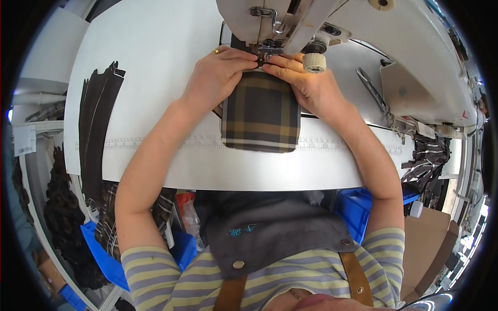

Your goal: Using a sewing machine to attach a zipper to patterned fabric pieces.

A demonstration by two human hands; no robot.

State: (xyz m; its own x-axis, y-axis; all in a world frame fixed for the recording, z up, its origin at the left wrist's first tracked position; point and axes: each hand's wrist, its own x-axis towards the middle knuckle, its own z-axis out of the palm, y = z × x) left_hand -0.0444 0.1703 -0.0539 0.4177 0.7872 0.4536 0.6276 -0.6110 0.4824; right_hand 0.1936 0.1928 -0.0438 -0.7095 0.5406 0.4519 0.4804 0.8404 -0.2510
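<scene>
A plaid fabric piece (261,114) in black, brown and olive lies on the white table under the sewing machine's presser foot (270,50). Its near end has rounded corners and hangs toward me. My left hand (220,72) is closed on the fabric's far edge, fingertips just left of the presser foot. From the other side my right hand (314,85) grips the same edge, its fingers close to the foot and partly behind the machine's cream knob (314,62). What lies beneath my fingertips is hidden.
Dark fabric strips (98,119) hang over the table's left edge. Metal thread snips (372,89) lie right of the machine. A ruler scale (171,144) runs along the table front. Blue bins (104,254) and a cardboard box (425,243) stand below.
</scene>
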